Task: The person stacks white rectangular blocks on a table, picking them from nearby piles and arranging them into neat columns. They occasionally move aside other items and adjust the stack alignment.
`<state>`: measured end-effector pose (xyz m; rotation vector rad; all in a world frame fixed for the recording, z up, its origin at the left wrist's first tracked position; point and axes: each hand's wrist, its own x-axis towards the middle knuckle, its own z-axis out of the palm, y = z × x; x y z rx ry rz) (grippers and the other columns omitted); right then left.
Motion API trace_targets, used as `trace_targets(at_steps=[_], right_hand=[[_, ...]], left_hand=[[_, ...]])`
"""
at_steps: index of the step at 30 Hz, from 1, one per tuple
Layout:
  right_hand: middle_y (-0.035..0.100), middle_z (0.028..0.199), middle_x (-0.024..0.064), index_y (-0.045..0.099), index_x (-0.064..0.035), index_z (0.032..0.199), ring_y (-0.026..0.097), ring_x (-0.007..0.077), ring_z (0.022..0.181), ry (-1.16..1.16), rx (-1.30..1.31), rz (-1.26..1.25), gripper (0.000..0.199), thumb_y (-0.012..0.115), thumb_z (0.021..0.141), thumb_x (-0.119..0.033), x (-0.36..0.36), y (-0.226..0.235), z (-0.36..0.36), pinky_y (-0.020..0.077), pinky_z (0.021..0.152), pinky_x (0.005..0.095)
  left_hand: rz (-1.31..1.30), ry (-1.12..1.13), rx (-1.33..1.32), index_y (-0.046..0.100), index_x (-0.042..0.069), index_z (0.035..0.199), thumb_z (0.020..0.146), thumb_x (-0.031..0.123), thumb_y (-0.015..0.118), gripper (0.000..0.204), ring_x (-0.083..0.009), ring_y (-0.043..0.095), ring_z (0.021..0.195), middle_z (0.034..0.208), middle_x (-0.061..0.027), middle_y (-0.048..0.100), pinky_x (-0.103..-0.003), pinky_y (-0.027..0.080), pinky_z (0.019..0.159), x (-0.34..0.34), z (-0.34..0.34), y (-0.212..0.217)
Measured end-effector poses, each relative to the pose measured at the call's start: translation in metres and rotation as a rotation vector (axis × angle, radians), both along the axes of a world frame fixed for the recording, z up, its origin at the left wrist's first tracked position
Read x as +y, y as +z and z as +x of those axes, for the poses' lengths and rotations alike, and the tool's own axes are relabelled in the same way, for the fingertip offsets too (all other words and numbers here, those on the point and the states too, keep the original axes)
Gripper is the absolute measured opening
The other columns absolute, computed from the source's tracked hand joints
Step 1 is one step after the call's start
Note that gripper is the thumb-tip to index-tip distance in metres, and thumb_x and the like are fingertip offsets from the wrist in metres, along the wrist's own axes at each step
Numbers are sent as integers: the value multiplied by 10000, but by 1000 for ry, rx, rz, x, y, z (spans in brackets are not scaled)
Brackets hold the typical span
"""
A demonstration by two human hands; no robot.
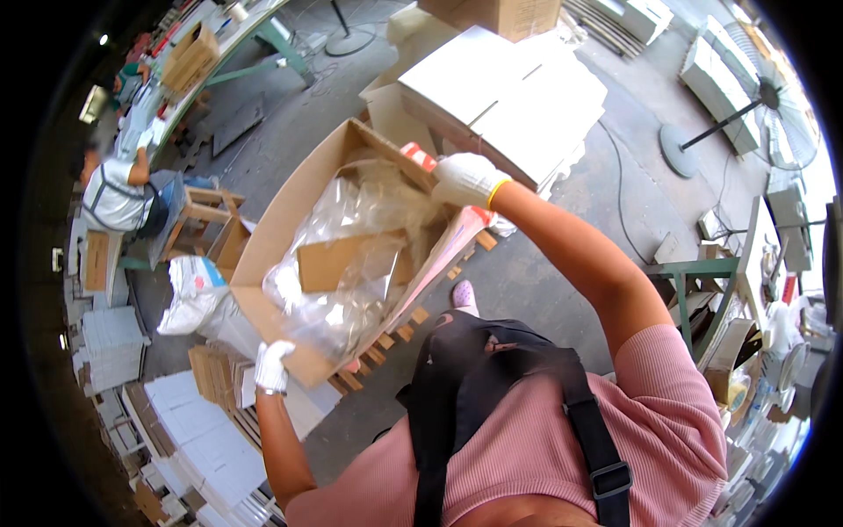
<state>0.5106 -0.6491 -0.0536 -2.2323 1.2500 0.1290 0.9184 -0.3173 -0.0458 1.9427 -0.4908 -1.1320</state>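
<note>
A large open cardboard box [290, 213] tilts in front of me, held between my two white-gloved hands. My left hand [274, 366] is closed on its near left corner. At the far right corner, my right hand [468, 180] grips the rim, next to a red-and-white patch on the box. Crumpled clear plastic bags [347, 206] fill much of the inside. Among them lies a flat brown cardboard piece [329, 263]. Wooden pallet slats [378, 355] show below the box's near side. The fingertips of both hands are partly hidden by the box walls.
A stack of white boards [505, 97] stands beyond the box. To the left are a white sack [190, 294] and a wooden stool [198, 215]. A person [123, 193] works at a far-left bench. A pedestal fan [680, 151] and cables stand at right.
</note>
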Motion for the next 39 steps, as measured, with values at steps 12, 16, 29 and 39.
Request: trace_targets(at_steps=[12,16,29,39], right_hand=[[673,791,197,725,-4,910,651,322,728,-24,-214,-189,344,657,768,-310,-126,88,-123,511,686,403],[648,692,125,725,10,911,623,191,628,-152,-246,-262,325,682,772,-281,-203,83,-200,487,597,333],[675,793,28,693,61,1002,622,104,696,-319,-309,-78,300,642,831,-181,-372,-5,-406,489,614,273],[687,1195,87,688,-46,1219,649,172,1040,-445,-467,-594,384,507,1030,-328,-220,81,-319,475,873,291]], left_hand=[[-36,-130,48,633,-56,1029,731,90,621,332,-215,661,832,909,-102,665,-342,549,776,-189,-116,123],[-114,-236,16,627,-48,1094,747,112,619,382,-193,656,868,948,-90,673,-313,533,814,-276,-153,93],[-31,-605,-376,697,-83,983,770,410,668,537,-326,655,910,1003,-256,692,-393,485,803,-489,-340,12],[-105,-70,-70,433,44,1472,963,501,558,695,-259,657,1080,1344,-160,596,-345,535,871,-267,-181,9]])
